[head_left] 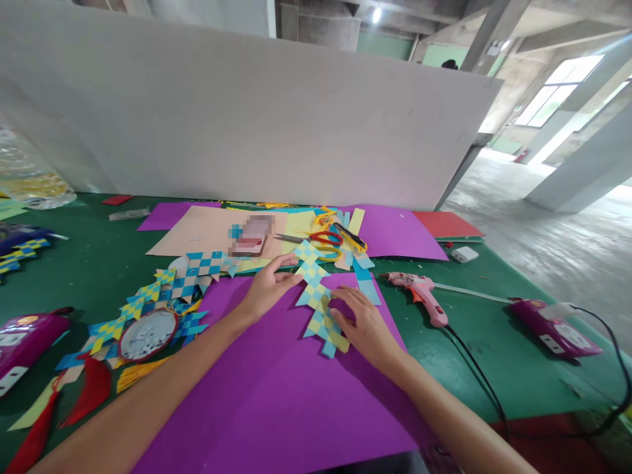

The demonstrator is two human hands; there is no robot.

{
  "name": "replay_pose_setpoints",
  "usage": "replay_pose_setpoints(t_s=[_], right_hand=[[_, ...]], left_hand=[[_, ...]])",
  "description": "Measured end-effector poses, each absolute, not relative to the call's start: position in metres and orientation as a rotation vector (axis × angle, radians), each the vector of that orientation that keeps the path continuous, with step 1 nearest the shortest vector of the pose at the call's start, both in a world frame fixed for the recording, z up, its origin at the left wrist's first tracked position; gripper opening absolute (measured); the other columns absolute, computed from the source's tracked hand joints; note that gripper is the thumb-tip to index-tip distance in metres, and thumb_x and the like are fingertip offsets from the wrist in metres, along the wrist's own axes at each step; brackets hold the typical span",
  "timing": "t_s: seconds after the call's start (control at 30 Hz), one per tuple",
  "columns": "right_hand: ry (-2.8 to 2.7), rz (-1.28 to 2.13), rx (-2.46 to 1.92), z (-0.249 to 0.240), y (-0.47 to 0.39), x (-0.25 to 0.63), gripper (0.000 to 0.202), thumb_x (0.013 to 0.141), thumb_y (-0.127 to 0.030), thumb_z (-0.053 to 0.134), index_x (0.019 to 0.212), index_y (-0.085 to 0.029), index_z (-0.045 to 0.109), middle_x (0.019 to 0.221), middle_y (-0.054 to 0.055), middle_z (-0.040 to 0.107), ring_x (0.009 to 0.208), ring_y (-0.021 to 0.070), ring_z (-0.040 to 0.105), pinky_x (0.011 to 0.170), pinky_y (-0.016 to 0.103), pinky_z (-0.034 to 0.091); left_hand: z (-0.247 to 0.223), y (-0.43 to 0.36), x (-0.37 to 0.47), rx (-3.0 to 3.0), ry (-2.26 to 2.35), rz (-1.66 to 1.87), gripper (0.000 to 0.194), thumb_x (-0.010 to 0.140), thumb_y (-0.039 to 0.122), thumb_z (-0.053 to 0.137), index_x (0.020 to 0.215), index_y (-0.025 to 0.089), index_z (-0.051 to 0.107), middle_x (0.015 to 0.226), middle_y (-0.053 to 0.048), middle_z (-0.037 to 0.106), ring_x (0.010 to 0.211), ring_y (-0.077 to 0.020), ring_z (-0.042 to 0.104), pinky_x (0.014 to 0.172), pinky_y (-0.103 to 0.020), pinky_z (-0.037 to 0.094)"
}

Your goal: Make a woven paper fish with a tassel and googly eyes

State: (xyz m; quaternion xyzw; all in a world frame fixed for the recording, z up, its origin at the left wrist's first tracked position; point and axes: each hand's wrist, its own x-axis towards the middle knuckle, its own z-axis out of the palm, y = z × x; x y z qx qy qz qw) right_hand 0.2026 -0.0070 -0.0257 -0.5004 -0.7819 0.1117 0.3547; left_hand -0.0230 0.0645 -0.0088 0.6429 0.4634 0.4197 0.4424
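Observation:
A woven chain of light blue and yellow paper (313,296) lies over the large purple sheet (276,401), running from upper left to lower right. At the chain's upper left edge, my left hand (270,284) has its fingers apart, the fingertips close to or touching the paper. My right hand (363,321) rests with curved, spread fingers on the lower right part of the chain. Neither hand is wrapped round anything.
A pink glue gun (419,293) with a black cord lies right, near a purple power strip (553,329). Scissors (323,238) and a blurred phone (253,235) lie behind. Woven pieces and a round dish (149,334) are left. A white board (247,118) stands behind.

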Motion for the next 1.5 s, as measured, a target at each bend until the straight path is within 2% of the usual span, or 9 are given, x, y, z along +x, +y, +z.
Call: replay_pose_setpoints(t_s=[0.17,0.3,0.7,0.8,0.87,1.0,1.13,1.27,1.5], right_hand=[[-2.029,0.286,-1.252,-0.025,-0.006,0.204,0.025,0.09,-0.024,0.053,0.111,-0.022,0.066,0.113,0.009,0.068,0.116,0.0236,0.057,0.1,0.046,0.048],[-2.054,0.294,-1.242,-0.023,-0.007,0.205,0.023,0.091,-0.022,0.051,0.104,-0.022,0.07,0.113,0.008,0.068,0.118,0.0239,0.056,0.102,0.047,0.047],[-1.942,0.183,-1.263,-0.02,-0.006,0.21,0.02,0.092,-0.022,0.051,0.099,-0.023,0.069,0.111,0.007,0.069,0.117,0.025,0.057,0.099,0.049,0.049],[-1.973,0.173,-1.259,-0.02,-0.008,0.209,0.02,0.092,-0.021,0.051,0.099,-0.022,0.07,0.112,0.007,0.069,0.117,0.0245,0.056,0.1,0.048,0.049],[-1.995,0.146,-1.263,-0.017,-0.011,0.208,0.02,0.091,-0.019,0.051,0.098,-0.021,0.07,0.113,0.007,0.068,0.119,0.0247,0.055,0.1,0.046,0.05],[-2.126,0.038,-1.221,0.01,-0.008,0.217,0.021,0.091,-0.018,0.05,0.096,-0.021,0.07,0.108,0.008,0.07,0.116,0.0254,0.057,0.098,0.046,0.05],[-2.244,-0.048,-1.322,0.056,0.046,0.24,0.025,0.093,-0.026,0.047,0.099,-0.02,0.07,0.106,0.009,0.071,0.104,0.0244,0.064,0.093,0.041,0.051],[-2.249,0.012,-1.747,0.085,0.152,0.252,0.028,0.094,-0.026,0.044,0.104,-0.022,0.07,0.107,0.006,0.071,0.099,0.0221,0.066,0.085,0.034,0.051],[-2.362,0.215,-1.848,0.056,0.303,0.229,0.032,0.093,-0.036,0.056,0.119,-0.018,0.057,0.122,0.009,0.059,0.102,0.02,0.06,0.087,0.042,0.052]], left_hand=[[-0.001,0.079,-0.015,1.571,1.18,0.919,0.067,0.077,0.038,0.07,0.135,0.016,0.045,0.101,-0.01,0.07,0.086,-0.0218,0.07,0.083,-0.039,0.056],[0.012,0.089,-0.014,1.682,1.177,0.946,0.065,0.073,0.031,0.071,0.133,0.018,0.049,0.082,-0.002,0.067,0.081,-0.0199,0.068,0.08,-0.038,0.056],[-0.004,0.131,-0.025,1.953,1.231,0.877,0.062,0.079,0.034,0.063,0.137,0.018,0.046,0.093,-0.005,0.069,0.08,-0.0194,0.07,0.08,-0.036,0.057],[0.001,0.121,-0.024,2.265,1.364,0.808,0.057,0.085,0.034,0.059,0.137,0.017,0.046,0.112,-0.012,0.067,0.096,-0.0253,0.067,0.088,-0.042,0.054],[0.006,0.106,-0.024,2.524,1.397,0.787,0.052,0.086,0.033,0.06,0.134,0.016,0.05,0.127,-0.014,0.061,0.118,-0.0304,0.056,0.102,-0.048,0.044],[0.002,0.071,-0.024,2.701,1.217,0.711,0.035,0.094,0.035,0.051,0.124,0.018,0.058,0.122,-0.009,0.065,0.115,-0.0246,0.058,0.101,-0.042,0.046],[-0.008,0.053,-0.026,2.639,1.178,0.914,0.026,0.097,0.03,0.046,0.115,0.02,0.061,0.113,-0.005,0.068,0.11,-0.0201,0.06,0.098,-0.036,0.048],[-0.009,0.055,-0.03,2.525,1.162,1.054,0.021,0.097,0.027,0.048,0.111,0.021,0.062,0.103,-0.004,0.07,0.1,-0.0171,0.063,0.09,-0.03,0.051],[-0.009,0.055,-0.033,2.459,1.071,1.242,0.017,0.093,0.013,0.053,0.106,0.02,0.061,0.091,-0.003,0.069,0.088,-0.0152,0.064,0.08,-0.027,0.052]])
